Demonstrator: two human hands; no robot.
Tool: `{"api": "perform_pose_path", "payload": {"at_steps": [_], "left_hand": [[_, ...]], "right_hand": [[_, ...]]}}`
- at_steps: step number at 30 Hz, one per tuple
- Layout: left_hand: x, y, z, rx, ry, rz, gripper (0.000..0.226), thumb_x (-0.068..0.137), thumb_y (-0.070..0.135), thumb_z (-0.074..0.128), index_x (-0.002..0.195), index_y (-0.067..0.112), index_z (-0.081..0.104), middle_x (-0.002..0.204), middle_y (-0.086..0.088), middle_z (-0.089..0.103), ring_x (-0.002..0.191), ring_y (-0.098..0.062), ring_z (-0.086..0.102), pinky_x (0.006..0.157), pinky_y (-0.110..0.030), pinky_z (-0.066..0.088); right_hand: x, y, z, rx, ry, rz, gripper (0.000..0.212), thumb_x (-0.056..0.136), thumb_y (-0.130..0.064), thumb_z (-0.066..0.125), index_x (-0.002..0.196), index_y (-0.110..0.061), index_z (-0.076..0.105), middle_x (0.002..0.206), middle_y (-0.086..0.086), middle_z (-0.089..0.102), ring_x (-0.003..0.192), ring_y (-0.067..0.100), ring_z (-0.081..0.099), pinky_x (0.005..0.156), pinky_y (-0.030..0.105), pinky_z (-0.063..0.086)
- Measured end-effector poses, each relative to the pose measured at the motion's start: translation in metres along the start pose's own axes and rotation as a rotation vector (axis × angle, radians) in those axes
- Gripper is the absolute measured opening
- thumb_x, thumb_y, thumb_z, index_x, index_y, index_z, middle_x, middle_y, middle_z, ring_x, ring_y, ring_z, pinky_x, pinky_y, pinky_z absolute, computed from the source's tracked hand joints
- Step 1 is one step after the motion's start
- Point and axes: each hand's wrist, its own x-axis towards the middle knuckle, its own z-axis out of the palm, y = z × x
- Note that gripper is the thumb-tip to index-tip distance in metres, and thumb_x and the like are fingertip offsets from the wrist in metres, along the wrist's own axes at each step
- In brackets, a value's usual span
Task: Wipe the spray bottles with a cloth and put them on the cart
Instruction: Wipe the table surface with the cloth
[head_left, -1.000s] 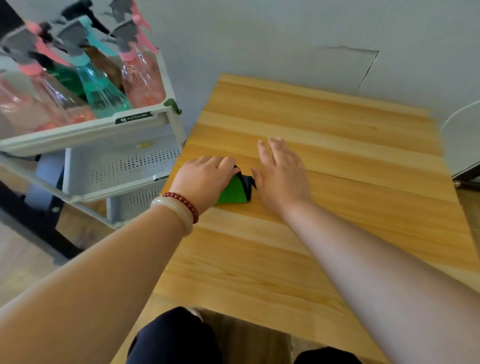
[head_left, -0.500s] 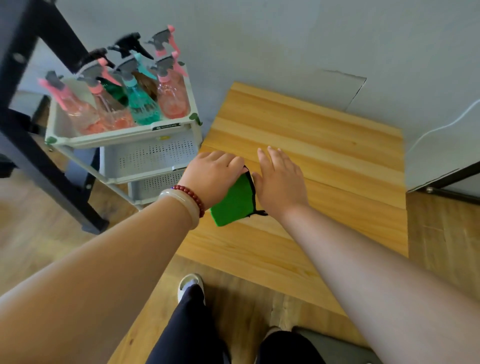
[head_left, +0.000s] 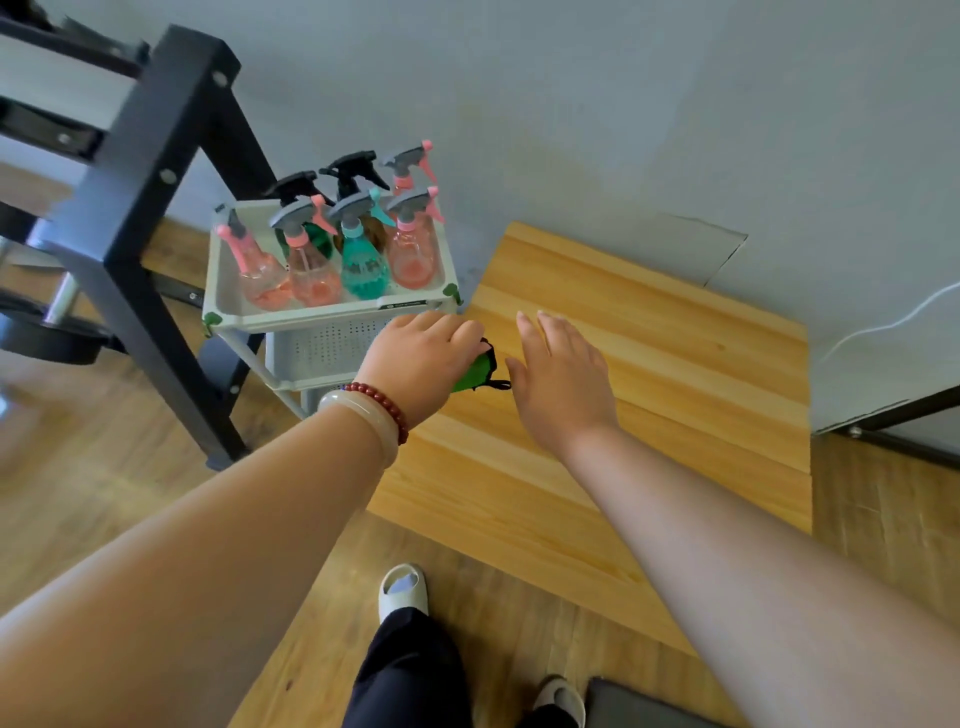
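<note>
Holding the green cloth (head_left: 477, 370) is the job of the left hand (head_left: 421, 361). Its fingers (head_left: 457, 332) are curled over the cloth and squeeze it into a small bundle. The bundle is right at the left edge of the wooden surface (head_left: 675, 364), just beside the cart (head_left: 322, 318). The right hand (head_left: 563, 379) lies flat and loose on the surface next to the cloth, with straight fingers, and it holds nothing. The spray bottles (head_left: 361, 262) all stand in the top of the cart, packed close together: pink ones, a blue-green one and two with black tops. I see no bottle on the surface, so the wiping looks about done. The step now seems to be putting the cloth down or tidying it. To do that well, the cloth should go further onto the surface, away from the edge, so it does not slip down to the floor (head_left: 104, 493). The flat hand can press one side while the other hand folds it neatly. The left arm is close to the cart, so it should move slowly and not bump it, because the tall bottles could tip over.
</note>
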Motion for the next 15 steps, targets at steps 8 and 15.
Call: {"api": "perform_pose_path", "payload": {"at_steps": [8,15], "left_hand": [[0.007,-0.072,-0.022,0.004,0.013,-0.017,0.037,0.099,0.027,0.036,0.085,0.007,0.064,0.074,-0.006,0.066,0.062,-0.030,0.064,0.056,-0.035,0.052],[0.030,-0.125,-0.032,0.008,0.005,-0.008,0.019,0.098,0.018,0.055,0.087,0.005,0.064,0.080,-0.009,0.069,0.068,-0.032,0.066,0.060,-0.040,0.056]], "right_hand": [[0.044,-0.055,-0.015,0.006,-0.013,-0.009,0.054,0.107,-0.038,0.028,0.156,-0.020,0.017,0.163,0.005,0.018,0.151,0.023,0.012,0.118,0.042,0.017],[0.081,-0.081,-0.023,0.047,0.001,-0.007,0.053,0.107,-0.038,0.028,0.156,-0.020,0.020,0.163,0.005,0.019,0.151,0.023,0.011,0.119,0.040,0.014]]}}
